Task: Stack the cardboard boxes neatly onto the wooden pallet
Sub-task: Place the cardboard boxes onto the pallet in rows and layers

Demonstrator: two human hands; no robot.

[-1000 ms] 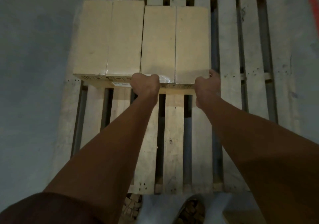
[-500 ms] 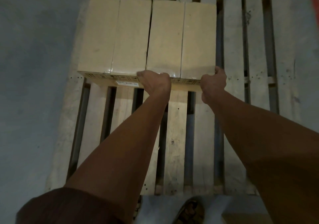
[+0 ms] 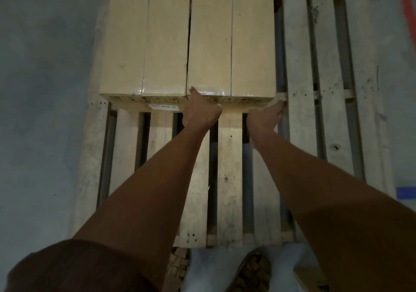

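Observation:
Two tan cardboard boxes lie side by side on the far left part of the wooden pallet (image 3: 299,134). The left box (image 3: 144,46) carries a white label on its near face. My left hand (image 3: 200,111) is at the near left corner of the right box (image 3: 231,44), thumb up on the top edge, fingers curled against the near face. My right hand (image 3: 265,117) is at the box's near right bottom corner, with its fingers stretched out along that corner.
Bare pallet slats run to the right of the boxes and in front of them. Grey concrete floor (image 3: 45,89) surrounds the pallet, with a red line (image 3: 405,6) at the top right. My sandalled feet (image 3: 252,271) stand at the pallet's near edge.
The right box has slid away from me and now lines up with the left box. Both hands have dropped from its near top edge to lower on its near face.

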